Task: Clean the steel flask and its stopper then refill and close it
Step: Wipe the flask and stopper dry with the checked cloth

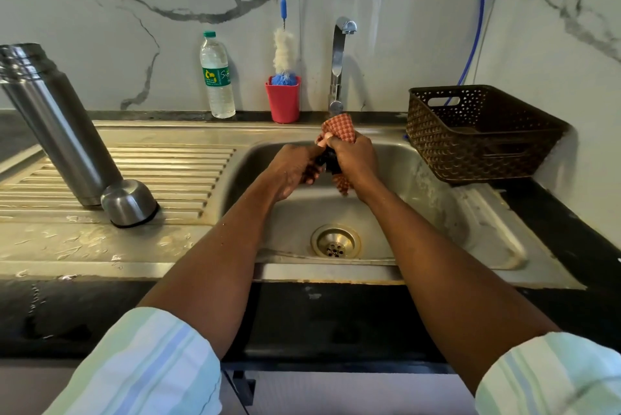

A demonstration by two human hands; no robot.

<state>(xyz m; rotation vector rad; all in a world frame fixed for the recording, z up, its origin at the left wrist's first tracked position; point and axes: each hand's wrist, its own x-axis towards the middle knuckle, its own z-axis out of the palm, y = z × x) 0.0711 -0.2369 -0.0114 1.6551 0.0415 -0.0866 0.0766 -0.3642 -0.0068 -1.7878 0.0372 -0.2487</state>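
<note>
The stopper (327, 159) is being scrubbed over the sink (437, 213), so cleaning seems midway; refilling and closing are left. The flask (57, 122) stands open on the drainboard (174, 169), its cap (129, 203) beside it. The stopper is gripped by the left hand (292, 172). A cloth (339, 127) is clutched around it by the right hand (353, 159).

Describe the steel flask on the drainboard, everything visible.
The tall brushed-steel cylindrical flask stands upright on the ribbed steel drainboard, left of the sink basin; its lean looks like wide-angle distortion. Its threaded neck at the top is uncapped, so it is open. The domed steel cap sits mouth-down against its base on the right. Neither of the hands touches it. Its inside cannot be seen.
</note>
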